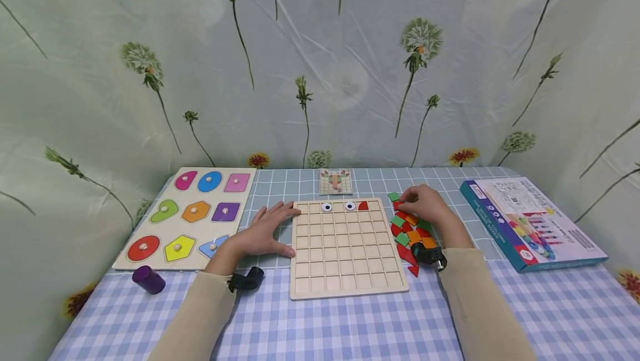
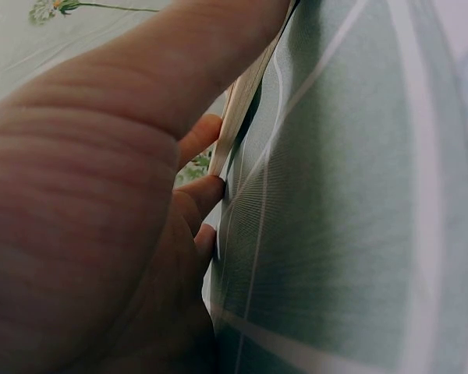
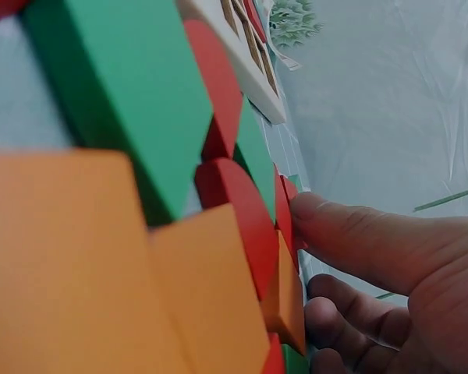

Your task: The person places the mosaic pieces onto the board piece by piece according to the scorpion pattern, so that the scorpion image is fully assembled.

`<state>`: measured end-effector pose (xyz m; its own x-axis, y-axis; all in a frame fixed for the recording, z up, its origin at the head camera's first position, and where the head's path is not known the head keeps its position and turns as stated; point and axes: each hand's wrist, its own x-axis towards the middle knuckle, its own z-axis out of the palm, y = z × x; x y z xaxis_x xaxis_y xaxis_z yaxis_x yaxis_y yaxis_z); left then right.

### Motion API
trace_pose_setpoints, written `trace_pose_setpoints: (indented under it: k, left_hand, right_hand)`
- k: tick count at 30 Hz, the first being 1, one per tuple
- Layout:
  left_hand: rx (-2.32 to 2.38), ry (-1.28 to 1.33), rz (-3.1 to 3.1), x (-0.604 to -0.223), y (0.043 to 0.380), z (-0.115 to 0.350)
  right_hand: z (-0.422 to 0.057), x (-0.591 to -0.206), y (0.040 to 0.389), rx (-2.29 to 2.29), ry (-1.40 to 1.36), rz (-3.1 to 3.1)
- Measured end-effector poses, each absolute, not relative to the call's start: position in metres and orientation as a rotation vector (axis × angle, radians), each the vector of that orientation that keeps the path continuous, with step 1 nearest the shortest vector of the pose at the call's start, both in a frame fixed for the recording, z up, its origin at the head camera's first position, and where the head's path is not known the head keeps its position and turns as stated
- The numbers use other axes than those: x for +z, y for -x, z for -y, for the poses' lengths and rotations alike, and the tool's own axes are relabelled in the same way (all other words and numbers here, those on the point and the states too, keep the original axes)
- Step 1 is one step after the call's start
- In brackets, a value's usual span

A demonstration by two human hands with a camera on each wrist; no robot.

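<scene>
A wooden grid board (image 1: 350, 250) lies in the middle of the table. Its top row carries two eye pieces (image 1: 326, 206) and a red quarter-round piece (image 1: 363, 205). My left hand (image 1: 262, 231) rests against the board's left edge, thumb and fingers spread; the left wrist view shows fingertips (image 2: 207, 187) at the board's side. To the right lies a pile of red, green and orange blocks (image 1: 414, 236). At its far end my right hand (image 1: 427, 204) pinches a red block (image 1: 398, 205); the right wrist view shows the thumb (image 3: 359, 234) against it, the opposing fingertip partly hidden.
A small pattern card (image 1: 335, 182) lies behind the board. On the left are a shape puzzle with knobs (image 1: 172, 227) and a purple cylinder (image 1: 148, 280). A flat game box (image 1: 535, 225) lies at the right. Patterned fabric (image 1: 350, 72) hangs behind the table.
</scene>
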<state>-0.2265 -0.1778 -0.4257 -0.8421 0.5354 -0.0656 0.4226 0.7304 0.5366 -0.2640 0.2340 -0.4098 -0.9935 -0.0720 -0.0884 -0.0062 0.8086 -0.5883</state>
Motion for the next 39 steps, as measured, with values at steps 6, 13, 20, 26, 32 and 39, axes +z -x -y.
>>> trace_pose_setpoints:
  k: [6,13,20,26,32,39]
  left_hand:
    - [0.766,-0.757,-2.718,-0.4258,0.2266,0.1776]
    - [0.764,-0.754,-2.721,-0.4267,0.2267,0.1778]
    - [0.770,-0.751,-2.711,-0.4261,0.2260,0.1776]
    - [0.768,-0.754,-2.713,-0.4259,0.2262,0.1781]
    - [0.769,-0.756,-2.713,-0.4257,0.2263,0.1777]
    - [0.773,-0.761,-2.712,-0.4255,0.2262,0.1781]
  right_hand:
    - [-0.2336,-0.4090,0.2628,-0.952,0.073,-2.888]
    - [-0.2335,-0.4089,0.2630,-1.001,0.043,-2.849]
    - [-0.2345,-0.4070,0.2629,-1.037,0.071,-2.849]
    - [-0.2325,-0.4056,0.2626,-1.074,0.113,-2.868]
    - [-0.2301,-0.4040,0.2625,-1.096,0.128,-2.895]
    - [-0.2279,-0.4043,0.2635,-1.117,0.193,-2.877]
